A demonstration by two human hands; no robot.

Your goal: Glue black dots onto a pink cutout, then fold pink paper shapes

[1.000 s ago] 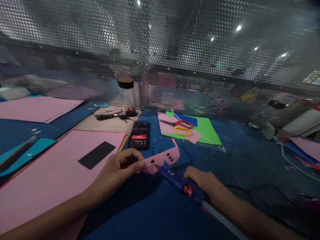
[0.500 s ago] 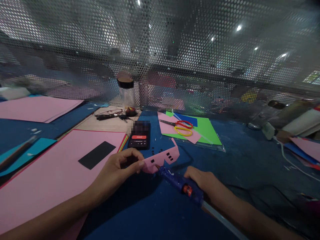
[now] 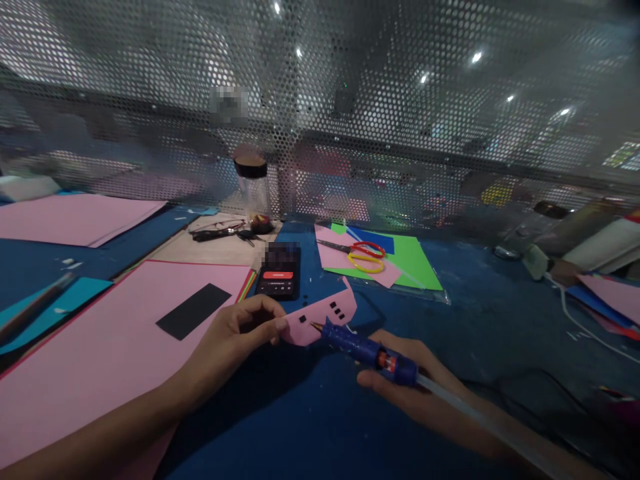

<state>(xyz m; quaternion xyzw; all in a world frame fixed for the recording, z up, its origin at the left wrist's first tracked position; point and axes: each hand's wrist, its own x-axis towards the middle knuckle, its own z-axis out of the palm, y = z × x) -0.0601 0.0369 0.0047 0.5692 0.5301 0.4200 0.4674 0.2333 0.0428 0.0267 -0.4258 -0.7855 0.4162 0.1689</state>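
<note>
Between thumb and fingers, my left hand (image 3: 255, 330) pinches the left end of a pink paper cutout (image 3: 320, 315). Several small black squares are stuck on this cutout, which is held up at a slant above the blue table. My right hand (image 3: 400, 367) is wrapped round a blue glue gun (image 3: 355, 345), with a long clear glue stick (image 3: 450, 397) coming out of its back. The gun's nozzle is at the face of the cutout, right of the single black square; whether it touches, I cannot tell. A few tiny black bits (image 3: 305, 298) lie behind the cutout.
Pink sheets (image 3: 115, 320) carrying a black paper rectangle (image 3: 194, 311) lie at left. Behind are a phone (image 3: 277, 287), glasses (image 3: 217, 233) and a lidded bottle (image 3: 253, 193). Scissors (image 3: 367, 258) rest on coloured papers. A perforated metal screen (image 3: 310, 100) closes the back; cables (image 3: 530, 393) run at right.
My right hand has rolled the glue gun, turning it more level and showing more of its side. The cutout has shifted slightly left. My left hand keeps its pinch.
</note>
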